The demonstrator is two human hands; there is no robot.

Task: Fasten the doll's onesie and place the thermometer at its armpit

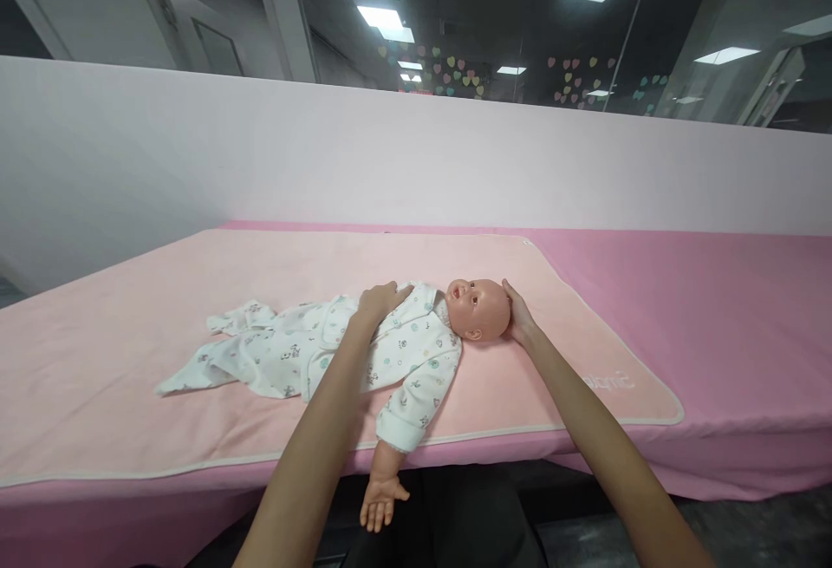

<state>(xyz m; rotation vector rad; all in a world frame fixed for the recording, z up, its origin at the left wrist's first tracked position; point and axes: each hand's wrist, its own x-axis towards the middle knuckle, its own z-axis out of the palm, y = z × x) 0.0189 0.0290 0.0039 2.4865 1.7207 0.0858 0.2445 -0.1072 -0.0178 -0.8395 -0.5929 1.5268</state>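
A baby doll in a white patterned sleepsuit lies across the peach mat, its bare head to the right and its legs to the left. My left hand rests on the doll's chest, fingers stretched towards its far side and partly hidden. Against the crown and back of the doll's head, my right hand is cupped with its fingers curved round it. The doll's near arm hangs over the front edge, its palm showing.
The peach mat with a pale border lies over a pink sheet. A white partition runs along the back. Behind it are a glass wall with heart stickers and a door. My dark-clothed legs show below the front edge.
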